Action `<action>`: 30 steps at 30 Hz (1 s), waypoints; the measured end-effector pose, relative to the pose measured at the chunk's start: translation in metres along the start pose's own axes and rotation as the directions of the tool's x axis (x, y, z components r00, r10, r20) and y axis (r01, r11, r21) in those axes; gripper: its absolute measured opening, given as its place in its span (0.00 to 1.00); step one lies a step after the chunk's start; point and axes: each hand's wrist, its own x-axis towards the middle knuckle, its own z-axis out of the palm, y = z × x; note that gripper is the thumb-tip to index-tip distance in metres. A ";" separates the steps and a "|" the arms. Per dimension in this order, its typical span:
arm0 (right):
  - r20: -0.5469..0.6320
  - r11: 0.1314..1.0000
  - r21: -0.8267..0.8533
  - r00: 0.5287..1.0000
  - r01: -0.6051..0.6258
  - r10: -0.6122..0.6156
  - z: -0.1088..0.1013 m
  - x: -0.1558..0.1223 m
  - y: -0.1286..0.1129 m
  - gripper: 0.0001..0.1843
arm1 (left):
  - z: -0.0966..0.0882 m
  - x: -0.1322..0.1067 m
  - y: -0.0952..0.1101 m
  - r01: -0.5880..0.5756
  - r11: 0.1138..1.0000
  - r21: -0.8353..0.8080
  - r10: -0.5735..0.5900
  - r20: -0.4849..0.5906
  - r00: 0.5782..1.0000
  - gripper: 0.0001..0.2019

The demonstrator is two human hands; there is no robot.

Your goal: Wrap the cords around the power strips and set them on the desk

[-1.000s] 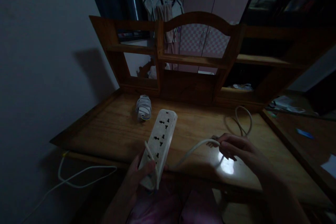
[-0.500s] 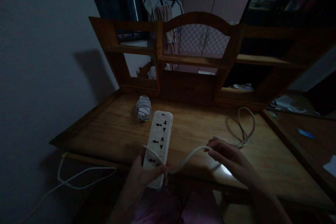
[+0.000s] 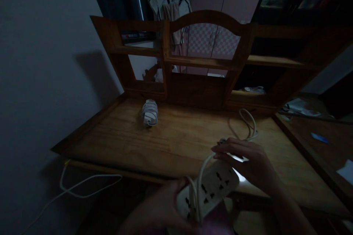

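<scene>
A white power strip (image 3: 220, 180) with several sockets is tilted over the desk's front edge, its far end toward the right. My left hand (image 3: 162, 205), blurred, grips its near end. The strip's white cord (image 3: 201, 172) crosses over the sockets in loops near that hand. My right hand (image 3: 239, 154) pinches the cord above the strip's far end. Past the right fingers, a loop of the cord (image 3: 248, 117) lies on the wooden desk. Just beyond those fingertips a small dark and pale piece shows, perhaps the plug; most of it is hidden.
A bundled white cable with an adapter (image 3: 150, 113) sits at the desk's back left. A wooden shelf unit (image 3: 201, 60) rises along the back edge. Another white cable (image 3: 91, 178) hangs off the left front edge. A wall stands at the left.
The power strip has swung from upright to slanting right and moved toward me with my left hand. The cord now wraps across it, and its loop on the desk has shifted left.
</scene>
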 end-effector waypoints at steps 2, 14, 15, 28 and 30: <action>0.043 0.999 0.039 0.999 -0.003 0.001 -0.005 0.008 0.002 0.07 | 0.002 -0.001 0.003 0.001 1.000 -0.024 0.002 0.101 0.995 0.34; 0.085 0.974 0.178 0.988 -0.144 0.130 -0.003 0.039 0.024 0.09 | 0.011 -0.020 0.029 -0.154 0.988 -0.032 0.152 -0.034 0.988 0.35; 0.075 0.974 0.175 0.988 -0.143 0.132 -0.001 0.040 0.024 0.09 | 0.009 -0.024 0.029 -0.155 0.988 -0.017 0.154 -0.064 0.986 0.36; 0.031 0.974 0.199 0.994 -0.109 0.104 -0.014 0.042 -0.001 0.08 | -0.007 0.016 -0.006 -0.059 0.902 -0.427 0.056 -0.019 0.998 0.26; 0.014 0.981 0.167 0.995 -0.101 0.100 -0.020 0.039 -0.009 0.08 | -0.010 0.023 -0.012 -0.104 0.876 -0.471 0.063 -0.102 0.993 0.23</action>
